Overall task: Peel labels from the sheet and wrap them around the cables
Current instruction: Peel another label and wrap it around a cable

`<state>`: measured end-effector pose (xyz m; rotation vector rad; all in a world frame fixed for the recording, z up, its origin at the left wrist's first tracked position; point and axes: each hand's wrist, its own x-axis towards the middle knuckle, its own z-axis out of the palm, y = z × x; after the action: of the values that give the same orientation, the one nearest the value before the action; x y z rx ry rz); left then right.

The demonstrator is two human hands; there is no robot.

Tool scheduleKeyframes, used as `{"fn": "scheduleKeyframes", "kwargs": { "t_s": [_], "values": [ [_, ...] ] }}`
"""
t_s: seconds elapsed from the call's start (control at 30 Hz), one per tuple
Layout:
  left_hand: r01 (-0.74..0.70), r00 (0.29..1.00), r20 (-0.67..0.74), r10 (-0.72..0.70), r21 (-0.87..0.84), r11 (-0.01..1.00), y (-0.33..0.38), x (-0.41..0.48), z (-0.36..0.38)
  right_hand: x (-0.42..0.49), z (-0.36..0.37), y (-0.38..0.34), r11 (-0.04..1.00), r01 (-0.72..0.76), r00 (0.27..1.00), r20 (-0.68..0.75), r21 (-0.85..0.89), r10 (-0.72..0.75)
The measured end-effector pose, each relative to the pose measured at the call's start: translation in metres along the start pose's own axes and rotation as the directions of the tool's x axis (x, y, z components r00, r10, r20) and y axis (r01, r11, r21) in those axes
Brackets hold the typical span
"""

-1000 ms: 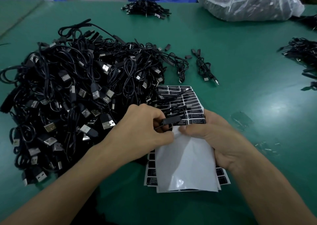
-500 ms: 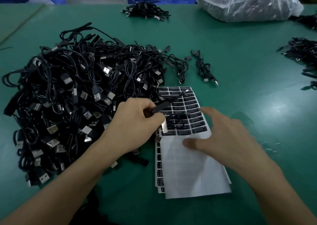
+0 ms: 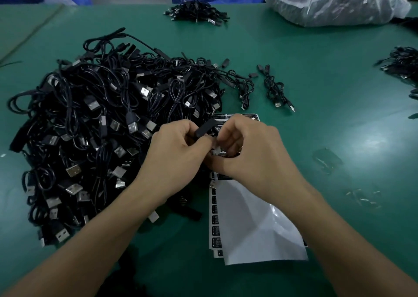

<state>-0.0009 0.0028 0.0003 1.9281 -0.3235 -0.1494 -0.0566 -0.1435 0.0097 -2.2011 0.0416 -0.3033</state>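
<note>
My left hand (image 3: 175,147) grips a black cable (image 3: 204,128) by its connector end, held above the label sheets. My right hand (image 3: 251,148) meets it with curled fingers that pinch a small label (image 3: 216,149) against the cable. A stack of label sheets (image 3: 248,224) lies under both hands; its near part is bare white backing, and black labels show along the left edge and at the far end. A big heap of black USB cables (image 3: 101,127) fills the table's left half.
Green table (image 3: 328,120). A few separate cables (image 3: 274,88) lie right of the heap. Smaller cable bundles sit at the far middle (image 3: 196,12) and far right edge (image 3: 402,63). A clear plastic bag of cables (image 3: 332,1) is at the back right.
My right hand has left the sheet and come up to the cable in my left hand. The peeled-back white backing has dropped flat. My left hand lifted the cable a little.
</note>
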Motion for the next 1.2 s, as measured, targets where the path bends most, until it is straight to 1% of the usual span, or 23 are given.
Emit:
{"fn": "scheduleKeyframes", "kwargs": {
  "t_s": [0.2, 0.3, 0.4, 0.53, 0.63, 0.7, 0.77, 0.83, 0.9, 1.07, 1.1, 1.2],
  "values": [
    [-0.031, 1.0, -0.002, 0.031, 0.015, 0.999, -0.003, 0.001, 0.0, -0.001, 0.003, 0.005, 0.999, 0.008, 0.999, -0.04, -0.04, -0.009],
    [-0.046, 0.999, -0.006, 0.046, 0.022, 0.999, -0.005, 0.002, 0.001, -0.002, 0.005, 0.006, 0.996, 0.024, 0.999, -0.045, -0.085, -0.028],
    [-0.062, 0.998, -0.009, 0.062, 0.033, 0.998, -0.006, 0.002, 0.0, -0.003, 0.008, 0.007, 0.996, 0.037, 0.999, -0.031, -0.079, -0.04],
    [-0.08, 0.997, -0.011, 0.08, 0.01, 0.997, -0.004, 0.0, 0.0, -0.002, 0.007, 0.014, 0.999, -0.028, 0.998, -0.057, 0.035, 0.03],
    [-0.018, 1.0, 0.012, 0.019, -0.093, 0.996, -0.004, 0.001, 0.001, 0.0, 0.003, 0.022, 0.985, -0.096, 0.987, -0.113, 0.141, 0.113],
    [0.015, 1.0, 0.029, -0.012, -0.127, 0.992, -0.004, 0.001, 0.001, 0.001, 0.001, 0.026, 0.966, -0.123, 0.971, -0.173, 0.228, 0.165],
    [0.008, 0.999, 0.037, -0.003, -0.125, 0.992, -0.004, 0.0, 0.002, 0.0, -0.001, 0.026, 0.922, -0.118, 0.965, -0.175, 0.37, 0.194],
    [-0.03, 0.999, 0.034, 0.034, -0.097, 0.995, -0.005, -0.001, 0.002, -0.001, -0.002, 0.024, 0.849, -0.098, 0.97, -0.14, 0.519, 0.198],
    [-0.05, 0.998, 0.041, 0.054, -0.099, 0.994, -0.005, 0.0, 0.001, -0.001, -0.002, 0.022, 0.778, -0.106, 0.97, -0.108, 0.619, 0.218],
    [0.023, 0.998, 0.061, -0.009, -0.24, 0.971, -0.005, 0.0, 0.001, -0.002, -0.001, 0.018, 0.604, -0.137, 0.968, -0.024, 0.785, 0.25],
    [0.036, 0.998, 0.058, -0.021, -0.268, 0.963, -0.004, 0.0, 0.002, -0.002, -0.001, 0.018, 0.583, -0.147, 0.967, -0.008, 0.799, 0.254],
    [0.055, 0.998, 0.045, -0.042, -0.336, 0.94, -0.002, -0.001, 0.004, -0.002, -0.001, 0.019, 0.57, -0.197, 0.959, 0.037, 0.798, 0.28]
  ]
}}
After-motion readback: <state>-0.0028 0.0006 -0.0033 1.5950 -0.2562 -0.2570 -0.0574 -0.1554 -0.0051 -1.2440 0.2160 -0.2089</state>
